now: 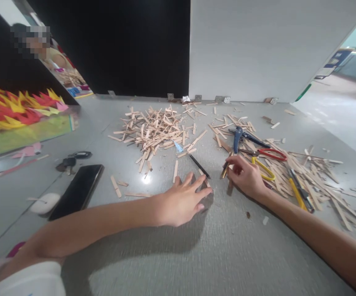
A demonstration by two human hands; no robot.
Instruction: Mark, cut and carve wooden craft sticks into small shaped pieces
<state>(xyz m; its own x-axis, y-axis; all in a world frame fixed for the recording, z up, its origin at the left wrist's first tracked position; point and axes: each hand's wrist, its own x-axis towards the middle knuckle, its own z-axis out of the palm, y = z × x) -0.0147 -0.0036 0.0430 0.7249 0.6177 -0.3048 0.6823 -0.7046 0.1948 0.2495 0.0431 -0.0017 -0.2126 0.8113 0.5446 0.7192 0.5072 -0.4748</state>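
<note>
One stick (229, 187) under right hand (246, 177)

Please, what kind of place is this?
Probably a craft or hobby worktable. Heaps of cut wooden sticks cover the grey table, hand tools such as blue pliers and red-handled cutters lie among them, and bright paper shapes sit at the left.

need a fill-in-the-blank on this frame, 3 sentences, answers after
1. The left hand lies spread flat on the grey ____.
2. The right hand pinches a small stick beside pliers with ____ handles.
3. The dark phone lies on the ____ hand's side of the table.

Missing words: table; red; left
</note>
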